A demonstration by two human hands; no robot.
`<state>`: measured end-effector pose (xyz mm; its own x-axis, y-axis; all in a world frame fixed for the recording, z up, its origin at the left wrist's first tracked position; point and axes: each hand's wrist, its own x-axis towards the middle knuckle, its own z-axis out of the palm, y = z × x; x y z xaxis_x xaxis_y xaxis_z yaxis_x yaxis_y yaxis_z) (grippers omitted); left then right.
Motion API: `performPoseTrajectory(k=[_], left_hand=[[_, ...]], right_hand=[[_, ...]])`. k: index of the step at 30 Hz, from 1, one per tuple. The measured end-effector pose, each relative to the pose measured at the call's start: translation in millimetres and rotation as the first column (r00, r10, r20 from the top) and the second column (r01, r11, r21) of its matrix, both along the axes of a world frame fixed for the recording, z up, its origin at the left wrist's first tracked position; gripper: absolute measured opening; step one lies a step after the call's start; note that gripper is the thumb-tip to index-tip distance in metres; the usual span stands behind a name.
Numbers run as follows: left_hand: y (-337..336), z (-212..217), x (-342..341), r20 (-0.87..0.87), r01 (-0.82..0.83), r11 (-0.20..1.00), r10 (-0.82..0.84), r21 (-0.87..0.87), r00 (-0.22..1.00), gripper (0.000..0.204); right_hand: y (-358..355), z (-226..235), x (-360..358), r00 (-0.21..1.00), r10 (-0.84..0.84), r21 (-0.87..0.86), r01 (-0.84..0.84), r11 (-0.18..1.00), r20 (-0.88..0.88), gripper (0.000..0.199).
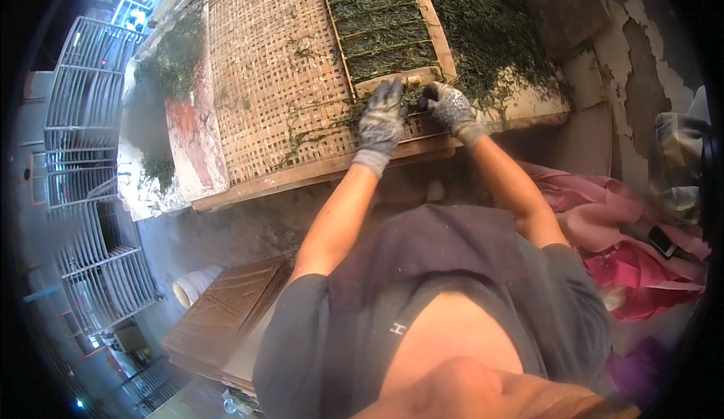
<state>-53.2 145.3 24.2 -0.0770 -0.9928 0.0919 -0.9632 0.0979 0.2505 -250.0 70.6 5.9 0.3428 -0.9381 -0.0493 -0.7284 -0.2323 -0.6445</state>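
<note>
My left hand [381,119], in a worn grey-white work glove, lies with its fingers stretched out on the near end of a wooden frame [427,15]. Beside it my right hand [451,110], gloved alike, has its fingers curled in at the frame's near right corner. What those fingers hold, if anything, is hidden. Between the frame's side rails lies a dark green layer of stringy strands [381,19], crossed by several thin slats or cords. The frame rests on a woven bamboo mat [271,72], with loose green bits scattered near my left hand.
More dark green strands [490,27] are heaped right of the frame, and others [172,61] lie on a stained board left of the mat. Brown panels [222,313] are stacked at lower left. Metal racks [90,110] stand far left; pink cloth [584,204] lies at right.
</note>
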Motion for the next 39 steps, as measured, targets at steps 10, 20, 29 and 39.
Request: performPoseTrajectory(k=[10, 20, 29, 39], left_hand=[[27, -29, -32, 0.078, 0.243, 0.97, -0.242, -0.009, 0.967, 0.067], [35, -5, 25, 0.108, 0.116, 0.983, -0.101, -0.141, 0.989, 0.066], [33, -22, 35, 0.151, 0.185, 0.982, -0.181, -0.019, 0.972, 0.062], [43, -32, 41, 0.103, 0.078, 0.996, -0.074, -0.04, 0.992, 0.062]], right_hand=[[-3, 42, -23, 0.993, 0.048, -0.077, -0.057, 0.995, -0.111, 0.036], [28, 22, -1, 0.943, -0.047, -0.26, -0.043, 0.965, -0.329, 0.044], [3, -20, -11, 0.955, -0.162, -0.512, 0.011, 0.859, -0.25, 0.022], [33, -30, 10, 0.906, 0.285, -0.3, -0.379, 0.875, -0.314, 0.073]])
